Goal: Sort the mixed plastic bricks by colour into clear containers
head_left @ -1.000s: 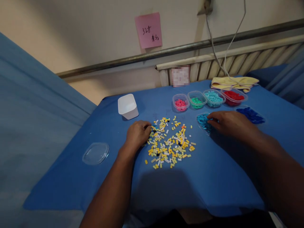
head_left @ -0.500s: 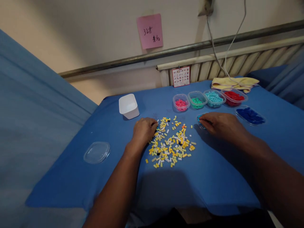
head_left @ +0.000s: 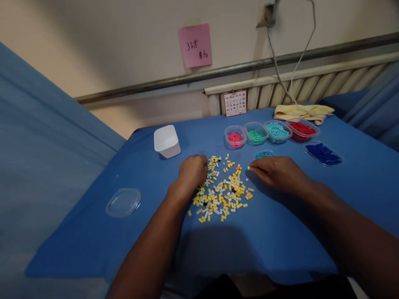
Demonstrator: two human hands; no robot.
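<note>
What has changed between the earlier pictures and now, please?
The right hand moved left, from the bright-blue bricks to a small pale-yellow brick at its fingertips; whether it grips this brick is unclear. The left hand shifted slightly right, at the left side of the brick pile; its fingertips are hidden. The white plastic bin, clear lid and yellow cloth stayed in place.

Bricks (head_left: 222, 194) on table (head_left: 152, 174); tub row (head_left: 275, 132) behind right; lid (head_left: 124, 202) left
</note>
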